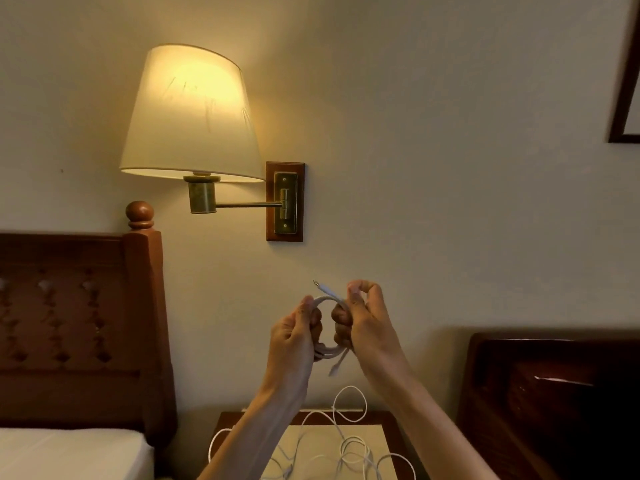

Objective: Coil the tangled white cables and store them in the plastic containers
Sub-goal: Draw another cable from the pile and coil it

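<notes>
Both hands, left hand [298, 336] and right hand [363, 323], grip one nearly finished coil [325, 351]; tangled white cables [349, 448] remain on the counter [391, 419], none stored.

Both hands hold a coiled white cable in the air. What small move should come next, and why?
Probably tuck the free plug end around the coiled white cable to lock it. The left hand and right hand grip a finished loop; no container shows, and loose white cables wait on the wooden nightstand.
</notes>
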